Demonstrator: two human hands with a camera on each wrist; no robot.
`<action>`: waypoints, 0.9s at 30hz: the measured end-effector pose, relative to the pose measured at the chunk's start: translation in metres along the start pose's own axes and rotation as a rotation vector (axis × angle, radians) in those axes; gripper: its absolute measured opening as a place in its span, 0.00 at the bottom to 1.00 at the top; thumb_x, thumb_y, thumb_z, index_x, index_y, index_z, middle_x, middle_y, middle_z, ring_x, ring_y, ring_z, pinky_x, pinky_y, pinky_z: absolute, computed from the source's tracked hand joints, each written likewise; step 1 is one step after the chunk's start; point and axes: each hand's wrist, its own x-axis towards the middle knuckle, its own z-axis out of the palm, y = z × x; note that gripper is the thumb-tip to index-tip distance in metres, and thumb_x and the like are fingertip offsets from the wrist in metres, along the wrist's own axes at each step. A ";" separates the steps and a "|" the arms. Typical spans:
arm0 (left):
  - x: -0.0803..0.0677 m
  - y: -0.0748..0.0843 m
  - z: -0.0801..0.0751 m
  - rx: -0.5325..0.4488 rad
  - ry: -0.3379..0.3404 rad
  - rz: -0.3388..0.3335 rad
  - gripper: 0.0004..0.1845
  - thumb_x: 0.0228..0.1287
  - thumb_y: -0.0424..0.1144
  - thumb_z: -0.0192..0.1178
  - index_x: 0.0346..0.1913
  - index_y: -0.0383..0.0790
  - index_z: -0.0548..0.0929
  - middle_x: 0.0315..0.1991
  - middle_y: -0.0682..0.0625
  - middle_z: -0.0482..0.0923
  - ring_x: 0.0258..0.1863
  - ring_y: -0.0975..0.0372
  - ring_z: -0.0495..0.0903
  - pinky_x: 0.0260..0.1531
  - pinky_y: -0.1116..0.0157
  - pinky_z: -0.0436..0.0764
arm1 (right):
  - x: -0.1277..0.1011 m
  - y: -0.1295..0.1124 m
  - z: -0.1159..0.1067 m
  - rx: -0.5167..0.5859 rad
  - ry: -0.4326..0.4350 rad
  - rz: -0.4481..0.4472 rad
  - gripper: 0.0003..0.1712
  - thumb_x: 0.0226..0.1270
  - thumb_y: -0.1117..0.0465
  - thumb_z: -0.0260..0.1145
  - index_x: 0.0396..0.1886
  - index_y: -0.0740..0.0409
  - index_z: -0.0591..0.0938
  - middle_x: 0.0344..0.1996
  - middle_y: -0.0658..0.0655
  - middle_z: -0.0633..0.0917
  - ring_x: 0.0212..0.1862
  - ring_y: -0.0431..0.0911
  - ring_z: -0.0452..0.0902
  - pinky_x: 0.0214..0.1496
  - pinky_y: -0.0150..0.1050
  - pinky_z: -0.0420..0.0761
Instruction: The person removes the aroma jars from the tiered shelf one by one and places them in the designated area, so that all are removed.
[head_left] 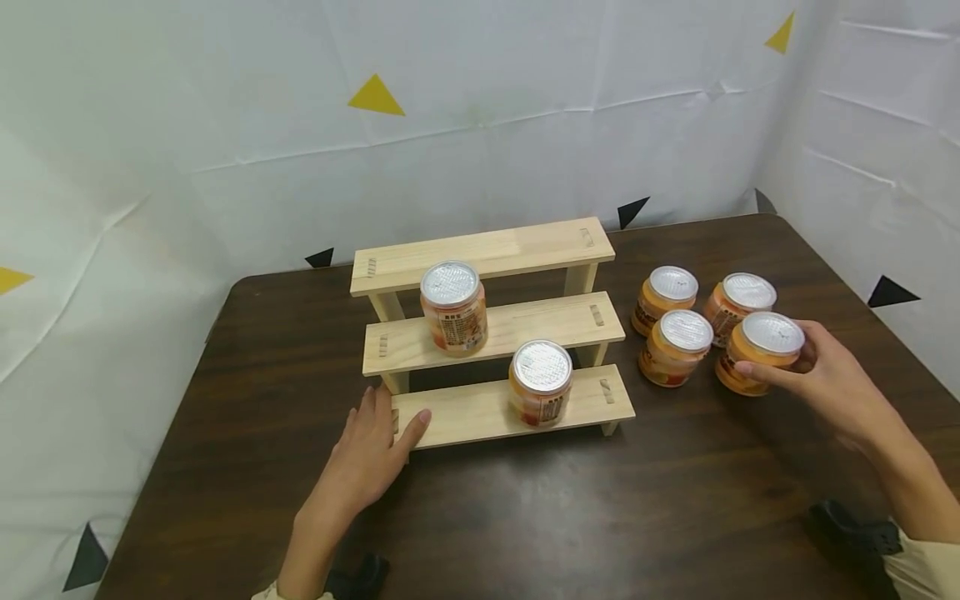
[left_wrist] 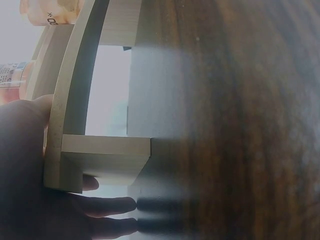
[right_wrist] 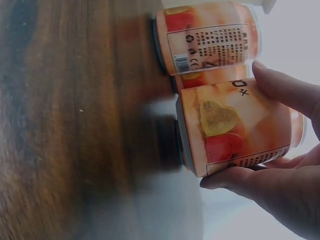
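From the head camera, I am looking down on a dark wooden table [head_left: 525, 517] with one three-step wooden rack [head_left: 491, 329] at the centre of the frame. I am counting six orange cans in all. One can on the middle step [head_left: 453, 308] is standing upright left of centre, and one can on the bottom step [head_left: 541, 382] is standing just below and right of it. Four more are clustered on the table at the right of the frame: two at the back [head_left: 667, 298] [head_left: 742, 302], one in front [head_left: 677, 346], and the can I am gripping [head_left: 759, 352]. My right hand [head_left: 825, 379] is wrapping thumb and fingers around that can's side, at the near right of the cluster. My left hand [head_left: 371, 454] is lying flat, fingers straight, with the thumb resting on the left end of the bottom step.

From the left wrist camera, my left hand's fingers [left_wrist: 107, 205] are stretching out straight under the rack's corner at lower left, palm against the wood. Parts of two cans are peeking in at upper left.

From the right wrist camera, my right hand's fingers [right_wrist: 285, 90] and thumb are curling around the gripped can at centre right, with another can touching it above.
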 end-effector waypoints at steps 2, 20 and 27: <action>0.000 0.000 0.000 -0.002 -0.001 -0.002 0.50 0.88 0.64 0.48 0.86 0.24 0.46 0.84 0.20 0.49 0.87 0.31 0.48 0.84 0.32 0.48 | 0.001 0.000 0.002 0.008 -0.005 0.007 0.53 0.80 0.53 0.73 0.82 0.78 0.52 0.73 0.83 0.68 0.49 0.22 0.65 0.41 0.15 0.70; 0.003 -0.010 0.010 -0.021 0.033 0.048 0.53 0.86 0.68 0.48 0.85 0.23 0.49 0.82 0.17 0.51 0.84 0.26 0.49 0.80 0.26 0.50 | -0.009 -0.015 0.006 0.000 0.095 -0.127 0.54 0.77 0.61 0.75 0.86 0.73 0.51 0.81 0.80 0.60 0.81 0.54 0.70 0.75 0.17 0.65; 0.012 -0.026 0.021 -0.039 0.059 0.041 0.58 0.81 0.76 0.43 0.85 0.23 0.50 0.83 0.17 0.50 0.84 0.27 0.51 0.81 0.27 0.52 | -0.027 -0.085 0.008 0.156 0.050 -0.343 0.48 0.75 0.74 0.72 0.87 0.53 0.61 0.85 0.59 0.66 0.86 0.37 0.61 0.77 0.18 0.64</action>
